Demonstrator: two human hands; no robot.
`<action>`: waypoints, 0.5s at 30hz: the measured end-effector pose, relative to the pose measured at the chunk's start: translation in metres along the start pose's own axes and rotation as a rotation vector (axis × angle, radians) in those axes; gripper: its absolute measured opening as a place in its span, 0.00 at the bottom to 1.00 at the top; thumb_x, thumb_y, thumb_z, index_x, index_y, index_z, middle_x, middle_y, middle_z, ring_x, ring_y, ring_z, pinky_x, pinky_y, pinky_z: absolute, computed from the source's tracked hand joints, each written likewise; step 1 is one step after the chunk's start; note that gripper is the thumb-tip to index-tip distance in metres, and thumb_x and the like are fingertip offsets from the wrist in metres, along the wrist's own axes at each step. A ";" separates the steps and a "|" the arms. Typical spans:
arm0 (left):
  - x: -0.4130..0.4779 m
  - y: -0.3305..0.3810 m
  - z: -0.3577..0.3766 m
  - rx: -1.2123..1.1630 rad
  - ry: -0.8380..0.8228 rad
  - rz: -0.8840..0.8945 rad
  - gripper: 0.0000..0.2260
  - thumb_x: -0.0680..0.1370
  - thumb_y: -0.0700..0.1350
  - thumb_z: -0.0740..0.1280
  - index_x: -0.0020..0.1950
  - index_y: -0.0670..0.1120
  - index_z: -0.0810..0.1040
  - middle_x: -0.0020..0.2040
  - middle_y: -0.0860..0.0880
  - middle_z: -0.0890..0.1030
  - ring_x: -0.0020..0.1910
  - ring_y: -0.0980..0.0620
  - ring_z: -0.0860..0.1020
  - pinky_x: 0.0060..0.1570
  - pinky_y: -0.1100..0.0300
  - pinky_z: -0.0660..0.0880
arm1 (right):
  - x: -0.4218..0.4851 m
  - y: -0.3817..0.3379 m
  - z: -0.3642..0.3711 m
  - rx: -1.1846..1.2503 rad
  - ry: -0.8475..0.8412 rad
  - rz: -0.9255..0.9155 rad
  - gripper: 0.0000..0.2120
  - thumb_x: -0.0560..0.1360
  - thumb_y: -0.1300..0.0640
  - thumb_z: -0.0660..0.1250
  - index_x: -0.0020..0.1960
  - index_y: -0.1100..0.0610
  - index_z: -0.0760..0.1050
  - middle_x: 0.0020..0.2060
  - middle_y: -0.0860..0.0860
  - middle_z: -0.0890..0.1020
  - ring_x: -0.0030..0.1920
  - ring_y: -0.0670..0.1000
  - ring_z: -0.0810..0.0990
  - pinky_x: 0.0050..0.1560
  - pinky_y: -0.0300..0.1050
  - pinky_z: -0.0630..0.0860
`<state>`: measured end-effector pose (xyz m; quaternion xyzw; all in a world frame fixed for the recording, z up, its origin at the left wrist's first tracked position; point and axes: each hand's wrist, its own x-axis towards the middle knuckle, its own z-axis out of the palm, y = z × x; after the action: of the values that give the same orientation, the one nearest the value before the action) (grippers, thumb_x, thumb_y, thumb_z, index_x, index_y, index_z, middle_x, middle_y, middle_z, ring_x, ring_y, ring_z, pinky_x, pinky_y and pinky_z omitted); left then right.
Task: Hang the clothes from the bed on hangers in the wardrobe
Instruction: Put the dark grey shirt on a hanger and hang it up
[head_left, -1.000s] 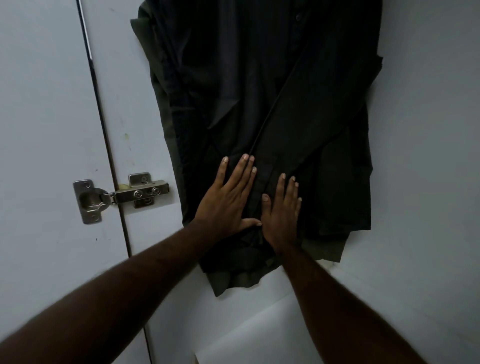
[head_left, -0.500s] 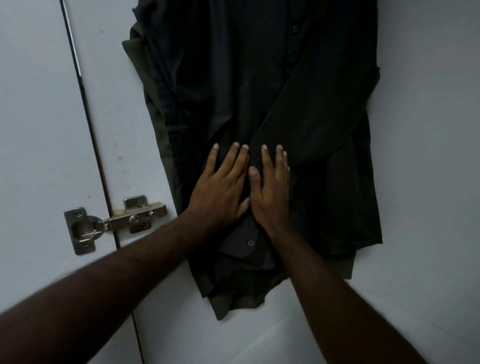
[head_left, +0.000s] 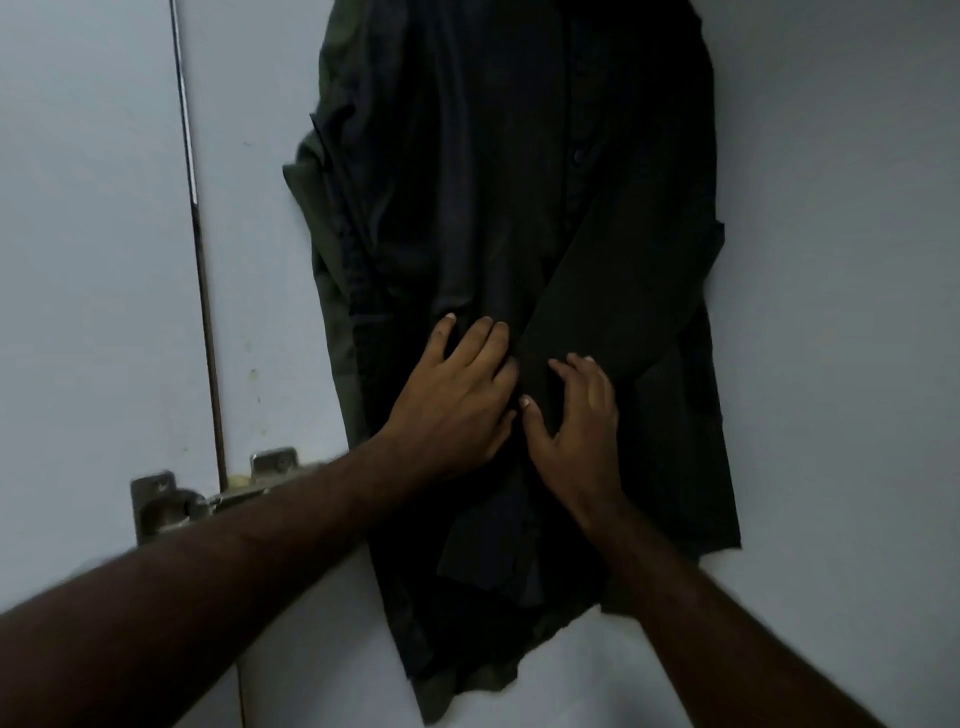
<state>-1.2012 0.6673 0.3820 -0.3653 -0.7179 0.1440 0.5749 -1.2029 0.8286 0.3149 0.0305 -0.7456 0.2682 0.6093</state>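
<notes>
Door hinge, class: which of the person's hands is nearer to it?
Left. The left hand rests on the dark shirt, up and right of the hinge; the right hand sits farther right again.

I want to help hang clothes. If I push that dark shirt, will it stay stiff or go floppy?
Probably floppy: the shirt hangs in soft folds, with a wrinkled hem. It likely gives when pushed, as it creases beside the left hand and right hand resting on it. It looks thin, so probably light and apt to swing.

Hinge (head_left: 171, 501) left of clothes (head_left: 519, 208), seemingly against panel (head_left: 831, 260).
</notes>
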 end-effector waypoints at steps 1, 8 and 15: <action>0.012 -0.005 -0.005 0.013 0.030 -0.004 0.23 0.74 0.55 0.56 0.59 0.42 0.78 0.67 0.38 0.74 0.69 0.40 0.70 0.69 0.37 0.60 | 0.021 -0.007 -0.007 0.007 -0.010 -0.025 0.26 0.76 0.46 0.62 0.69 0.59 0.72 0.70 0.57 0.71 0.74 0.57 0.64 0.72 0.56 0.63; 0.115 -0.081 -0.053 0.164 0.165 -0.141 0.27 0.72 0.58 0.66 0.66 0.43 0.76 0.71 0.37 0.69 0.74 0.39 0.64 0.71 0.35 0.53 | 0.171 -0.054 -0.050 0.017 -0.094 -0.119 0.23 0.80 0.49 0.63 0.72 0.56 0.68 0.73 0.55 0.67 0.73 0.52 0.65 0.72 0.46 0.63; 0.170 -0.145 -0.082 0.197 0.052 -0.166 0.31 0.80 0.64 0.50 0.79 0.50 0.53 0.80 0.40 0.47 0.79 0.43 0.42 0.73 0.38 0.38 | 0.286 -0.102 -0.079 -0.180 -0.134 -0.183 0.13 0.78 0.46 0.65 0.44 0.55 0.79 0.42 0.54 0.84 0.46 0.55 0.82 0.45 0.46 0.75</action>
<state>-1.1897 0.6667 0.6195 -0.2501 -0.7130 0.1562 0.6362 -1.1681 0.8568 0.6256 0.0615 -0.7998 0.1412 0.5802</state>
